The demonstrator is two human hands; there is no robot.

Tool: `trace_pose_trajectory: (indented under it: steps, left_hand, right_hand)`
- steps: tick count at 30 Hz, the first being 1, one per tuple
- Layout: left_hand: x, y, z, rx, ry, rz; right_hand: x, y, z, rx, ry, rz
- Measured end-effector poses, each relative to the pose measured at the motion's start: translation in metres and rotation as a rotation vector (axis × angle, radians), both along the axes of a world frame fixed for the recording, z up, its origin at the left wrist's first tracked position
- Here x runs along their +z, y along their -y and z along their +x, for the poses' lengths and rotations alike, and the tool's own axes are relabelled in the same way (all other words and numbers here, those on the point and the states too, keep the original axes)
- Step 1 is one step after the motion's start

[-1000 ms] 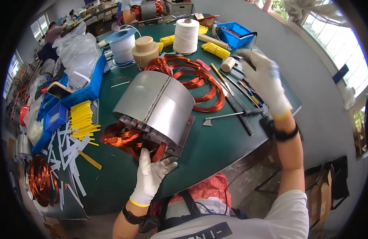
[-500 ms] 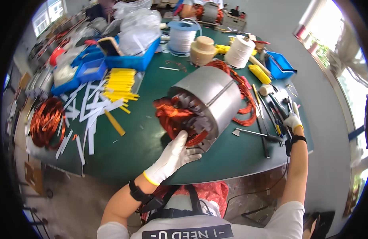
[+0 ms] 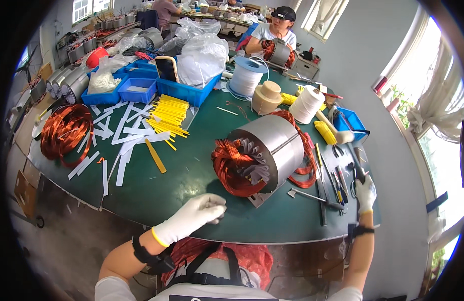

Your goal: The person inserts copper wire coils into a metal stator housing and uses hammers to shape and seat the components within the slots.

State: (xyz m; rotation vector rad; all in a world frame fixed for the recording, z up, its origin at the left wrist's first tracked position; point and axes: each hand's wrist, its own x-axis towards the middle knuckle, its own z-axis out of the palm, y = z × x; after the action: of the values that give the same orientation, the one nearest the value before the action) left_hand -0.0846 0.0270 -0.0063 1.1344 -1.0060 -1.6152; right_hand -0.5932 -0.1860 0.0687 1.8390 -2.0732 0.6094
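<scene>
My left hand (image 3: 194,215), in a white glove with a yellow cuff, is over the front of the table, apart from the motor stator. Its fingers are loosely bent, with nothing visible in them. The stator (image 3: 281,143) is a grey metal cylinder lying on its side. Orange-red copper windings (image 3: 232,168) bulge from its near left end, beside grey slot liners. At the right, my gloved right hand (image 3: 365,193) is closed round the dark handle of a mallet (image 3: 359,163). The mallet's pale head points away from me and looks lifted off the table.
A small hatchet-shaped tool (image 3: 317,198) and pliers (image 3: 338,188) lie left of my right hand. Yellow strips (image 3: 167,115), white strips (image 3: 124,145) and a copper coil (image 3: 66,133) cover the left side. Behind stand spools (image 3: 246,75) and blue bins (image 3: 192,93). Across the table, a person (image 3: 277,37) handles another stator.
My left hand has come off the copper windings and drawn back to the left. The right hand has pulled the mallet nearer, away from the other tools. The view has tilted up.
</scene>
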Motion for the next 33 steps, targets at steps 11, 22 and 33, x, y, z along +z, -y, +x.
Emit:
trace_pose_trajectory:
  steps: [11,22,33]
  left_hand:
    - [0.085,0.013,-0.094,-0.516,0.199,-0.341]
    - [0.008,-0.139,0.045,-0.167,-0.325,0.335]
    - [-0.038,-0.111,-0.02,-0.258,-0.98,0.391]
  right_hand:
    - [0.042,-0.187,0.259,0.796,1.512,0.013]
    - [0.022,-0.226,0.206,0.74,1.028,0.541]
    - [0.056,-0.236,0.159,1.356,1.728,0.06]
